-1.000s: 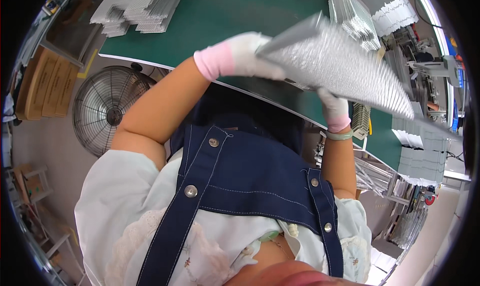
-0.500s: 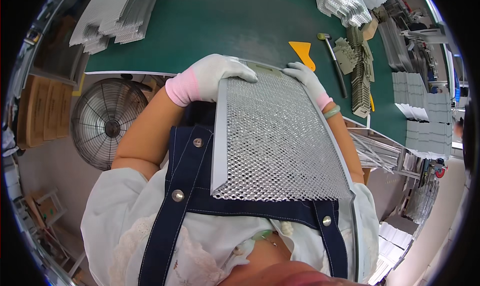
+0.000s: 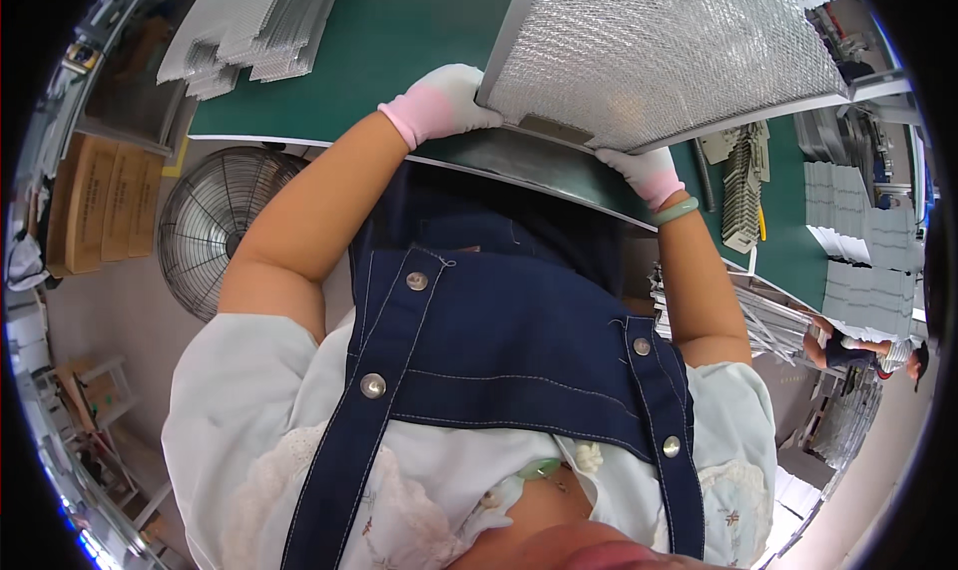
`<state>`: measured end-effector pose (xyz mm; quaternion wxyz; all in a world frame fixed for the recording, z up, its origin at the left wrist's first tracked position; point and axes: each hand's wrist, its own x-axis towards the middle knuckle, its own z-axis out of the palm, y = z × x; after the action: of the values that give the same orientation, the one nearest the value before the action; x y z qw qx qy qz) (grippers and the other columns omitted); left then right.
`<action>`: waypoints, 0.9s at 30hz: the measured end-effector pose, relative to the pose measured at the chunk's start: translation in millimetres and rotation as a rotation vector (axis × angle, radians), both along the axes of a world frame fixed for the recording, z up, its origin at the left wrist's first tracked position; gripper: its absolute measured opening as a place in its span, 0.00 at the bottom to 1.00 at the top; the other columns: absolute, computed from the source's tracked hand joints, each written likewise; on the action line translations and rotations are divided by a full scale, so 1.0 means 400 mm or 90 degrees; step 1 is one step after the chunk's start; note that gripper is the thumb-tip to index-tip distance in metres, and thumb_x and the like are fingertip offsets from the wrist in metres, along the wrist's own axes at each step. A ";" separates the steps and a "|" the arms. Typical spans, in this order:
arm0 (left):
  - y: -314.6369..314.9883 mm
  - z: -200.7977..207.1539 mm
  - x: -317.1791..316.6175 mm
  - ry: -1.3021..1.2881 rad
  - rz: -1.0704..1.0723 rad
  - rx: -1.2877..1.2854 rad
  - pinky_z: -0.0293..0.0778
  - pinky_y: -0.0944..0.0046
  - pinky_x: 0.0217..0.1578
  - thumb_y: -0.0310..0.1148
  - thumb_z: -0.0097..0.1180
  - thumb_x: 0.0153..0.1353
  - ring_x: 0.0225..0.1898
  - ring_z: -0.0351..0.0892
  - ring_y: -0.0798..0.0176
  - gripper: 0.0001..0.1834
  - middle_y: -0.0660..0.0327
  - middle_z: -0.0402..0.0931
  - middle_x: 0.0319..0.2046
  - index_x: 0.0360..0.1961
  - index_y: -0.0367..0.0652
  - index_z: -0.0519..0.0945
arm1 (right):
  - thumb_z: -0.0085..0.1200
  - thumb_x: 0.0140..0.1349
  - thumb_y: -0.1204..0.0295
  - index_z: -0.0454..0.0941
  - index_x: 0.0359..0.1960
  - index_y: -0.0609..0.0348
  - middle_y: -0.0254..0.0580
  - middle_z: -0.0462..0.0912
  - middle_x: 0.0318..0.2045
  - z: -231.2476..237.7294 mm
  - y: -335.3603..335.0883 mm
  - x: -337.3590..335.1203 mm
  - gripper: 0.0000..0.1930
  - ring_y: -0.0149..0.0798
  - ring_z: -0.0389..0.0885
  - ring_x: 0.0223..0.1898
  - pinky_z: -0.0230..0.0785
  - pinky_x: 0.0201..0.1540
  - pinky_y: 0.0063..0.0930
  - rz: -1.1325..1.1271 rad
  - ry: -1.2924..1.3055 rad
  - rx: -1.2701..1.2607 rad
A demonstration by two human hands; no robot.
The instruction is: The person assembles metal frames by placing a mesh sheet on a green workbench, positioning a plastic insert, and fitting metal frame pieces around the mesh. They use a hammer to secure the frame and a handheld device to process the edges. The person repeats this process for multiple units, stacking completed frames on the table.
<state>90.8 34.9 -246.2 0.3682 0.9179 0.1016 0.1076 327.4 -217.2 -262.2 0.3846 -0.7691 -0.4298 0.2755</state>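
Silver in colour, the framed mesh panel (image 3: 659, 56) tilts up over the near side of the green table (image 3: 399, 36). The left hand (image 3: 442, 104) and right hand (image 3: 644, 174) each have a grip closed on its near edge, spaced apart, presumably to balance its width.

Gloved hands (image 3: 446, 101) (image 3: 644, 171) gripping mesh panel (image 3: 659, 56)

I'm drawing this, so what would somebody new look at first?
Probably the silvery framed mesh panel, tilted up over the green table, with the left hand and right hand at its near corners. Next come the round wire-caged fan at the picture's left and the stacked silvery mesh sheets on the table's left.
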 end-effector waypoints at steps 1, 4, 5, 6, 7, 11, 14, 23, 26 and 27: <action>0.001 -0.014 0.002 -0.004 0.004 0.000 0.75 0.55 0.42 0.42 0.65 0.51 0.38 0.80 0.45 0.18 0.48 0.82 0.32 0.37 0.39 0.85 | 0.67 0.53 0.75 0.80 0.47 0.65 0.41 0.84 0.44 -0.007 -0.001 0.002 0.19 0.35 0.81 0.46 0.72 0.51 0.29 0.005 0.001 -0.011; 0.006 -0.053 0.005 -0.063 0.020 0.052 0.74 0.53 0.44 0.43 0.65 0.51 0.40 0.79 0.45 0.18 0.49 0.82 0.32 0.36 0.41 0.85 | 0.69 0.51 0.73 0.80 0.47 0.65 0.43 0.84 0.44 0.007 0.003 -0.013 0.21 0.36 0.81 0.46 0.73 0.51 0.30 0.008 0.012 -0.002; 0.004 -0.066 0.001 -0.091 0.027 0.079 0.74 0.53 0.45 0.43 0.65 0.51 0.40 0.79 0.44 0.18 0.49 0.82 0.32 0.36 0.41 0.85 | 0.70 0.49 0.71 0.80 0.47 0.66 0.44 0.84 0.44 0.013 0.003 -0.020 0.22 0.37 0.81 0.46 0.73 0.50 0.31 0.008 0.018 0.009; 0.006 -0.066 0.003 -0.108 0.021 0.084 0.74 0.52 0.46 0.44 0.65 0.50 0.41 0.79 0.44 0.18 0.50 0.82 0.33 0.36 0.41 0.85 | 0.70 0.49 0.71 0.80 0.47 0.66 0.44 0.84 0.44 0.017 0.005 -0.015 0.23 0.38 0.81 0.46 0.73 0.50 0.31 0.017 0.002 0.004; 0.006 -0.065 0.003 -0.124 0.015 0.089 0.74 0.52 0.46 0.44 0.65 0.50 0.41 0.78 0.44 0.18 0.50 0.82 0.33 0.36 0.42 0.85 | 0.70 0.48 0.71 0.80 0.47 0.65 0.44 0.84 0.44 0.013 0.004 -0.009 0.23 0.38 0.81 0.47 0.73 0.51 0.31 0.027 -0.015 -0.001; 0.003 -0.002 0.001 -0.020 -0.035 0.023 0.73 0.55 0.49 0.47 0.67 0.51 0.43 0.80 0.48 0.21 0.53 0.83 0.39 0.41 0.44 0.85 | 0.69 0.47 0.71 0.80 0.47 0.63 0.42 0.84 0.43 0.022 0.005 -0.009 0.24 0.38 0.81 0.47 0.72 0.52 0.32 0.039 -0.014 -0.018; -0.022 0.196 0.015 -0.151 -0.065 -0.165 0.73 0.63 0.51 0.43 0.67 0.56 0.45 0.81 0.61 0.22 0.60 0.84 0.42 0.48 0.41 0.83 | 0.69 0.47 0.72 0.79 0.49 0.63 0.42 0.84 0.43 0.052 0.014 -0.013 0.25 0.38 0.82 0.46 0.73 0.52 0.32 0.086 0.000 0.006; -0.020 0.523 0.116 -0.371 0.006 -0.288 0.70 0.69 0.46 0.37 0.63 0.61 0.40 0.74 0.71 0.16 0.65 0.78 0.38 0.42 0.36 0.78 | 0.67 0.55 0.70 0.71 0.61 0.67 0.42 0.79 0.55 0.303 0.008 0.004 0.31 0.36 0.75 0.55 0.65 0.62 0.33 0.057 0.196 0.167; -0.003 0.495 0.127 -0.444 0.002 -0.421 0.69 0.69 0.43 0.40 0.66 0.59 0.36 0.70 0.73 0.16 0.68 0.75 0.32 0.36 0.37 0.77 | 0.60 0.63 0.70 0.77 0.47 0.64 0.32 0.80 0.39 0.507 0.084 -0.043 0.14 0.28 0.76 0.39 0.68 0.47 0.23 -0.044 0.184 0.586; 0.006 0.489 0.131 -0.427 -0.004 -0.399 0.69 0.68 0.45 0.39 0.66 0.59 0.38 0.71 0.73 0.17 0.67 0.76 0.35 0.39 0.37 0.78 | 0.60 0.63 0.70 0.77 0.47 0.62 0.30 0.79 0.37 0.548 0.084 -0.039 0.14 0.25 0.74 0.38 0.67 0.45 0.20 -0.030 0.200 0.581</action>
<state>143.2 37.4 -50.8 0.6409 0.6768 0.0016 0.3621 311.9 -183.5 -43.0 0.7489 -0.4807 -0.4262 0.1630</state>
